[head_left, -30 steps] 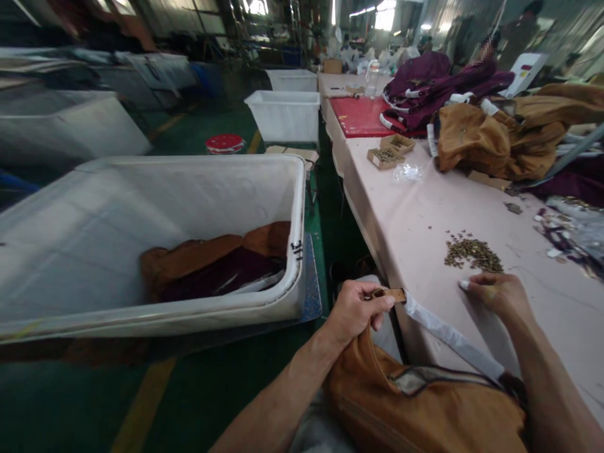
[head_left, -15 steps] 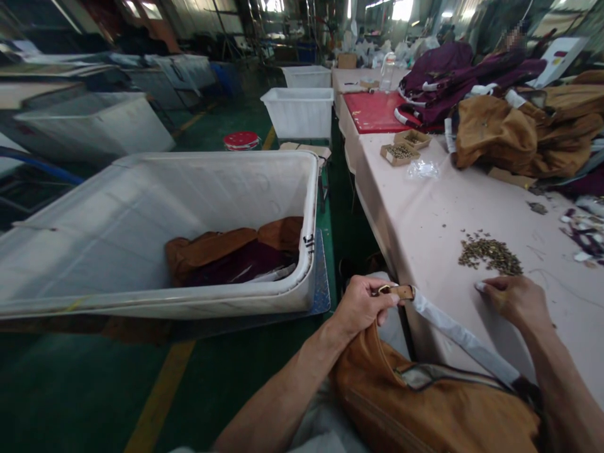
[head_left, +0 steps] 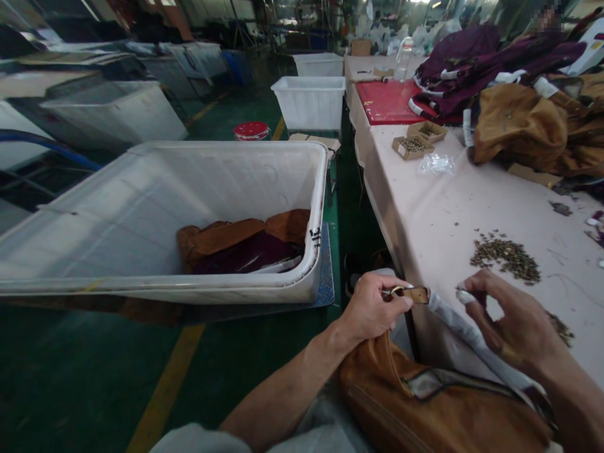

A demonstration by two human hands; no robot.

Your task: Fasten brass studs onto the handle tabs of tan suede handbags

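Note:
My left hand (head_left: 377,306) is closed on the leather end of a bag strap (head_left: 418,295), by a brass-coloured ring. From there the strap, wrapped in white covering, runs right and down to a brown bag (head_left: 387,390) on my lap, its zip opening showing a pale lining. My right hand (head_left: 509,314) hovers above the strap at the table's edge, thumb and forefinger pinched, white wrapping on a fingertip. Whatever is between them is too small to make out. Beyond that hand lies a pile of small brass-coloured metal fasteners (head_left: 507,257).
A large white bin (head_left: 226,286) with brown and purple bags inside stands to the left. On the table (head_left: 425,207) are small boxes of metal parts (head_left: 413,147), a clear plastic bag (head_left: 437,165), a red board (head_left: 384,104) and heaped brown bags (head_left: 521,123). A person is at the far right.
My right hand has lifted from the table beside the fastener pile and come left, nearer the strap end. My left hand keeps its hold on the strap. The view has shifted slightly.

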